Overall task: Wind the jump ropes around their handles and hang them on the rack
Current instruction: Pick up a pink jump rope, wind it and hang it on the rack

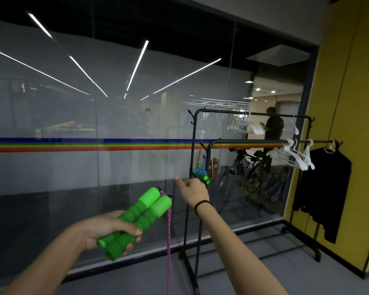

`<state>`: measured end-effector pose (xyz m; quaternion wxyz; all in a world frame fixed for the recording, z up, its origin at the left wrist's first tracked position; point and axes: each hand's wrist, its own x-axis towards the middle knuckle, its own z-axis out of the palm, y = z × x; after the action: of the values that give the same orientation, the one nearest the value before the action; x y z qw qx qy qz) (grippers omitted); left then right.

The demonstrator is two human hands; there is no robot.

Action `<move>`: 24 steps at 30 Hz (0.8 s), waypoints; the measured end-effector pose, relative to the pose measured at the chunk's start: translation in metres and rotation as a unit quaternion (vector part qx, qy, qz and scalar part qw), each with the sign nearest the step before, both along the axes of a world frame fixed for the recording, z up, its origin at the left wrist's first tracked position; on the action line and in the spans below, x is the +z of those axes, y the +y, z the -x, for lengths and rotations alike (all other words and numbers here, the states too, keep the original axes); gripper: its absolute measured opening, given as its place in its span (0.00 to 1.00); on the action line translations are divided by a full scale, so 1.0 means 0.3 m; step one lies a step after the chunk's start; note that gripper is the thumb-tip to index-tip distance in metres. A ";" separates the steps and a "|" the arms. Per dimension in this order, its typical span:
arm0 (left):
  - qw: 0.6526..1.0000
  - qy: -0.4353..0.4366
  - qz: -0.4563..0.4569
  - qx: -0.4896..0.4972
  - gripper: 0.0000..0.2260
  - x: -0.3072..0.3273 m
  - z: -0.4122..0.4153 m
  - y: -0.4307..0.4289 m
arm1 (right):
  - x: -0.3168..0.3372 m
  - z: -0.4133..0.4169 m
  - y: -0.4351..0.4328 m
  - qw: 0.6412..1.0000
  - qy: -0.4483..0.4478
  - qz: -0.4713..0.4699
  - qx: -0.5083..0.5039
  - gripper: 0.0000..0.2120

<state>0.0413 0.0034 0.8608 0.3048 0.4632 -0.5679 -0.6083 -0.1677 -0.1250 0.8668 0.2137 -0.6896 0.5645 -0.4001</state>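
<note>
My left hand point(107, 229) clamps both green foam handles point(136, 222); the pink braided rope point(169, 235) hangs unwound. My right hand point(193, 191), loosely curled and empty, is raised near the black metal rack point(193, 145). Winding comes next, I judge: right grip must catch that rope.

Glass wall, yellow wall.
Rainbow stripe point(73, 144) crosses glass wall point(51, 103); white hangers point(294, 155) beside black garment point(326, 188); yellow wall point(349, 103) behind.

Left hand point(113, 228) curled in closed grip, palm up; right hand point(193, 189) raised, forefinger extended.
</note>
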 end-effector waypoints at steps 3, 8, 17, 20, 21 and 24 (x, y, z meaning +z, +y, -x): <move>1.000 0.005 0.011 -0.023 0.34 0.024 0.016 -0.043 | -0.040 -0.049 -0.004 0.948 -0.235 -0.091 0.196 0.24; 0.999 0.043 0.027 -0.005 0.32 0.056 0.008 -0.097 | -0.144 -0.092 0.056 0.873 -0.418 -0.151 0.200 0.25; 0.955 -0.215 0.186 0.082 0.20 0.001 -0.062 -0.209 | -0.132 -0.159 0.200 0.918 0.310 0.121 0.215 0.13; 0.863 -0.432 0.258 0.040 0.17 -0.044 -0.074 -0.212 | -0.028 -0.173 0.178 0.875 0.393 0.149 0.240 0.12; 0.832 -0.486 0.265 0.027 0.19 -0.042 -0.071 -0.202 | -0.008 -0.173 0.161 0.873 0.397 0.140 0.247 0.12; 0.776 -0.562 0.286 -0.007 0.23 -0.026 -0.074 -0.195 | 0.034 -0.180 0.123 0.876 0.371 0.113 0.285 0.12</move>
<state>0.0633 -0.0552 0.8531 0.0458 0.6101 -0.7893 -0.0511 -0.1138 -0.0882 0.8769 0.0141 -0.9380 0.3323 -0.0975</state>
